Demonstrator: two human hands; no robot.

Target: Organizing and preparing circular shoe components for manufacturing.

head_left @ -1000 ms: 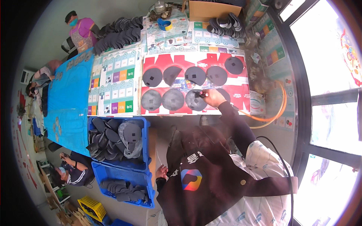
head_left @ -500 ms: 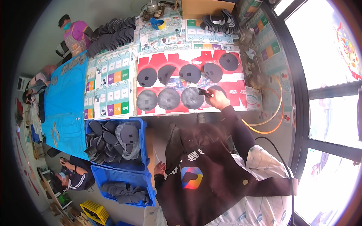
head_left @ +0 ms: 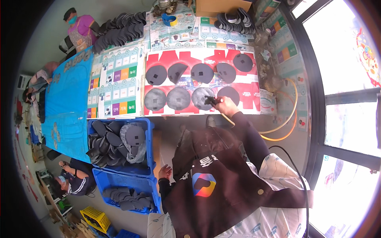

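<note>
My right hand (head_left: pixel 227 106) grips a black spray gun (head_left: pixel 214 100) whose nozzle end is over a dark round pad (head_left: pixel 199 95) in the near row. A yellow hose (head_left: pixel 228 120) shows just below that hand. Several similar pads lie in two rows on a red printed cardboard sheet (head_left: pixel 254 104); most bear a small dark square. Three near-row pads, such as the leftmost pad (head_left: pixel 155 104), look pale and mottled. Beside my right hand, the last near-row pad (head_left: pixel 229 95) is plain dark. My left hand (head_left: pixel 165 172) hangs by my apron, fingers loosely apart, holding nothing visible.
Blue crates (head_left: pixel 149 148) with dark pads stand left of me, below the table. Stacked pads (head_left: pixel 123 33) and a roll of blue-yellow tape (head_left: pixel 170 20) lie farther back. Coiled hose (head_left: pixel 293 109) hangs at the right. Other people sit or stand beyond the blue-covered table (head_left: pixel 69 107).
My right hand and the spray gun have shifted slightly left and nearer me. The third near-row pad looks paler and more mottled. My left hand has moved slightly left.
</note>
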